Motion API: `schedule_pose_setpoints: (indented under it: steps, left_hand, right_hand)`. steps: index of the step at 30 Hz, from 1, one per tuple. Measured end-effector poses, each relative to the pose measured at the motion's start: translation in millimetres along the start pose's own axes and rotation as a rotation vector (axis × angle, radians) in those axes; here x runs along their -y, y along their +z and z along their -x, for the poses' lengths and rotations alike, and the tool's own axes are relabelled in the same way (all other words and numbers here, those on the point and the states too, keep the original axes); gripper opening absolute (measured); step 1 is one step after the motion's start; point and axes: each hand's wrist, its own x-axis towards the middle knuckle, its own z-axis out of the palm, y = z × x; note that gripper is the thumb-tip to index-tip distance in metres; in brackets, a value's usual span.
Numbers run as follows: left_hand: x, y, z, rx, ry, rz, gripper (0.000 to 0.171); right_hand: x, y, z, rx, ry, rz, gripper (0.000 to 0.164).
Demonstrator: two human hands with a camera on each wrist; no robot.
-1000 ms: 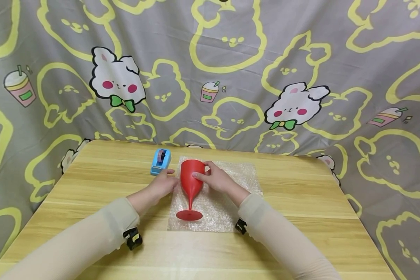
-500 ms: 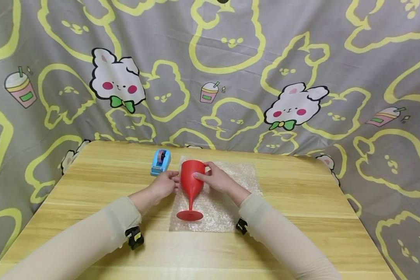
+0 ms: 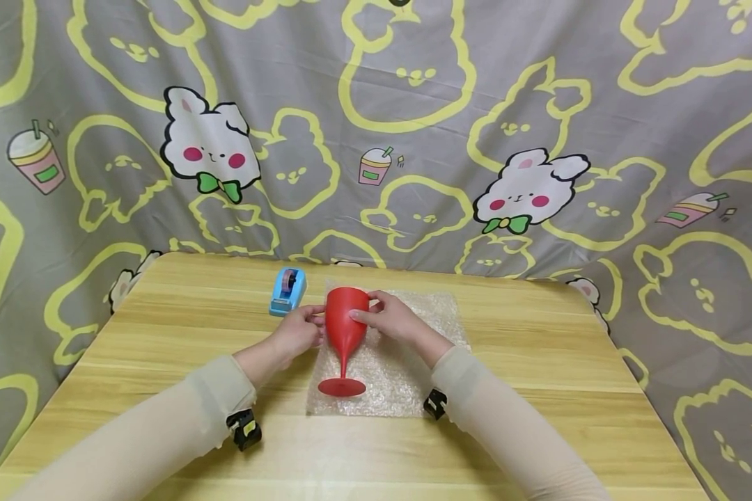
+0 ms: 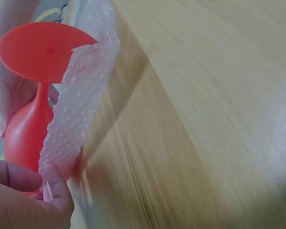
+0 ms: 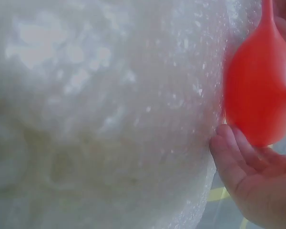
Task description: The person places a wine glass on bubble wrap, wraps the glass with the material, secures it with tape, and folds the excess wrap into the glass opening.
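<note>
A red plastic goblet (image 3: 346,327) lies on its side on a sheet of bubble wrap (image 3: 395,383), its mouth toward the back and its round foot toward the front. My right hand (image 3: 393,319) holds the goblet's bowl from the right, thumb on top. On the other side, my left hand (image 3: 294,337) pinches the sheet's left edge between thumb and fingers. In the left wrist view that edge of bubble wrap (image 4: 83,95) stands raised off the table along the goblet (image 4: 28,131) and overlaps part of its foot.
A blue tape dispenser (image 3: 288,292) with a roll of tape stands behind my left hand. The wooden table (image 3: 539,348) ends at a grey patterned curtain (image 3: 413,153) at the back and sides.
My left thumb, stretched out earlier, has come in to the wrap's left edge, and that hand has moved slightly right. The goblet and right hand have shifted a little right.
</note>
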Motion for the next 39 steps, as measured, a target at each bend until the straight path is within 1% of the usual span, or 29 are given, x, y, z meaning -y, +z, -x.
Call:
schedule_pose_setpoints:
  steps: [4, 10, 14, 18, 23, 26, 32, 39]
  left_hand:
    - [-0.7, 1.7, 0.8, -0.017, 0.006, 0.002, 0.058]
    - [0.0, 2.9, -0.5, -0.026, 0.018, 0.002, 0.054]
    - [-0.4, 3.5, -2.5, -0.027, 0.013, -0.013, 0.052]
    - [-2.3, 3.6, -3.3, -0.032, 0.003, -0.023, 0.049]
    - [-4.7, 3.9, -2.2, -0.036, 0.017, -0.024, 0.042]
    - [-5.5, 4.2, -1.9, -0.037, 0.044, -0.037, 0.040]
    - [-5.3, 4.9, -2.2, -0.038, 0.118, -0.038, 0.041]
    - [-5.4, 4.6, -1.8, -0.078, 0.164, -0.129, 0.039]
  right_hand:
    - [-0.3, -3.1, -1.1, -0.018, -0.002, -0.024, 0.062]
    - [-1.2, -5.6, -1.2, -0.047, 0.018, -0.073, 0.067]
    - [-2.1, -7.7, 0.7, -0.078, 0.030, -0.083, 0.058]
    - [-4.2, -9.7, 1.9, -0.082, 0.031, -0.080, 0.051]
    - [-7.9, -12.4, 2.0, -0.034, 0.032, -0.122, 0.050]
    - [-9.4, -13.6, 2.0, -0.003, 0.048, -0.159, 0.048]
    - [-10.6, -14.2, 4.4, 0.023, 0.056, -0.208, 0.046]
    - [-14.3, -12.0, 2.7, 0.067, 0.038, -0.254, 0.042]
